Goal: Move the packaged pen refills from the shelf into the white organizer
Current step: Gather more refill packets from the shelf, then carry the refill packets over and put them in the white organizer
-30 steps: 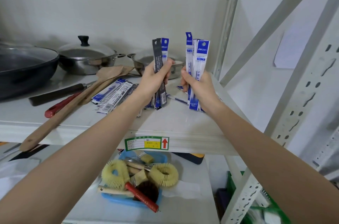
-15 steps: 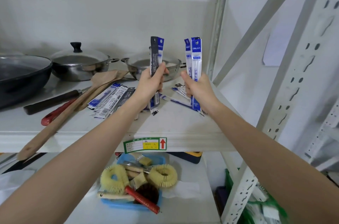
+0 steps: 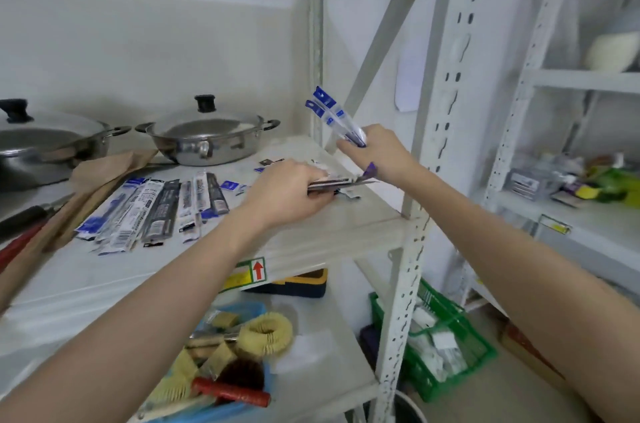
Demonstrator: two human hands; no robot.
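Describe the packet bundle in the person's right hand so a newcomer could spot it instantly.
Start at the shelf carrying the lidded steel pot; near its right corner post, the right hand is raised. The blue-topped refill packets fan up and left from it, unlike the flat bundle in the left hand.

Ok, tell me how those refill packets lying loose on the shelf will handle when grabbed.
The loose refill packets look long, thin and flat, so probably light and bendy. Their glossy wrap suggests they may slide on the shelf and slip when bunched. The bunch in the left hand droops sideways, hinting at little stiffness.
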